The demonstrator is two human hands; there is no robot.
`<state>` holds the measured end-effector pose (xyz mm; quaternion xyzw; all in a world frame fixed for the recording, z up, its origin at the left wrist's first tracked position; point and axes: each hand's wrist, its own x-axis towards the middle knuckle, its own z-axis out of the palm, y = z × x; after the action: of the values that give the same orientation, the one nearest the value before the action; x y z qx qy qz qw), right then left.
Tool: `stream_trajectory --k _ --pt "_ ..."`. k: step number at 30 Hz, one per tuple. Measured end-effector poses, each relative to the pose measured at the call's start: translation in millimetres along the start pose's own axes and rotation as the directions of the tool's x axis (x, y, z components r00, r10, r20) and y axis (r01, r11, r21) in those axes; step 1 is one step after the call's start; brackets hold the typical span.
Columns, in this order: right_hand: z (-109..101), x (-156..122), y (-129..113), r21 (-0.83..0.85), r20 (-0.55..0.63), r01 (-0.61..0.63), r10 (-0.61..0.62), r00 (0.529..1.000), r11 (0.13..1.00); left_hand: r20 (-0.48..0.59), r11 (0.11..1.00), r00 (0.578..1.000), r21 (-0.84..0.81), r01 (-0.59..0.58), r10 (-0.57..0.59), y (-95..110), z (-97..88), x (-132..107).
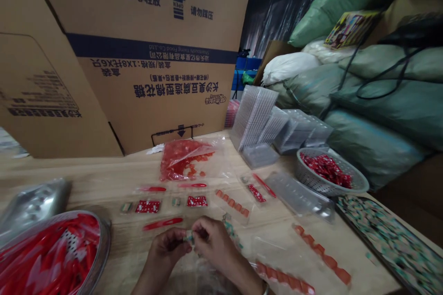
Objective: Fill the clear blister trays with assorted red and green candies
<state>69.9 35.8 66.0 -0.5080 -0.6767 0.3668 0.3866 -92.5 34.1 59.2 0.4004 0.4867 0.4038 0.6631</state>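
As both hands meet over the near edge of the tabletop, I note these lines:

Left hand: my left hand [172,244] is curled, with its fingertips pinched on a small pale-green packet [189,237].
Right hand: my right hand [213,242] pinches the same packet from the other side, thumb against forefinger.
Packet place: it is held just above the table [114,170], near the near edge, between the two hands and not touching the wood.
Doing it well: I judge the pinch should stay light and at the packet's ends, so the wrapper does not crush; the hands should keep low over the table, so a slip drops it only a little.
Neighbours: a red stick [162,223] lies just beyond the hands, and clear trays [231,203] with red pieces lie toward the right edge. A basket [51,253] of red sticks stands at the near left corner, and a bowl [330,171] of red sweets at the far right.
Hard to see: the packet is mostly covered by my fingers, and I cannot tell if it is sealed or torn.
Cut off: my wrists leave the picture at the bottom, and the basket is cut by the left border.
Blurred: the printed sheet [391,239] at the right edge is too smeared to read.
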Motion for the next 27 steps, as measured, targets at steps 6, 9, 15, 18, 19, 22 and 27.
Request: stream_trajectory --k 6,9,15,18,19,22,27 --pt "-30 9 -17 -0.215 0.448 0.352 -0.228 0.864 0.911 0.071 0.996 0.994 0.043 0.074 -0.077 3 -1.1 -2" --pt "-35 11 -30 -0.370 0.537 0.495 -0.253 0.805 0.786 0.105 0.997 0.992 0.042 0.071 -0.075 8 -1.6 -6" --pt "-11 -1 -20 -0.315 0.348 0.327 -0.212 0.913 0.891 0.109 1.000 0.994 0.025 0.002 -0.004 -2 -5.8 -6" --pt "-6 -4 1 -0.276 0.210 0.098 -0.039 0.977 0.956 0.064 1.000 0.998 -0.003 -0.004 0.004 -11 -11.7 -5" --pt "-9 -4 8 -0.296 0.170 0.033 0.019 0.985 0.955 0.036 1.000 0.999 -0.014 -0.008 0.008 -12 -14.9 -6" --pt "-21 -1 25 -0.394 0.125 -0.021 0.076 0.989 0.919 -0.046 1.000 0.999 -0.009 -0.024 0.023 -13 -25.0 -8" --pt "-16 1 25 -0.474 0.319 0.142 0.020 0.948 0.869 -0.059 0.997 0.997 0.047 -0.054 0.056 -13 -25.5 -6"
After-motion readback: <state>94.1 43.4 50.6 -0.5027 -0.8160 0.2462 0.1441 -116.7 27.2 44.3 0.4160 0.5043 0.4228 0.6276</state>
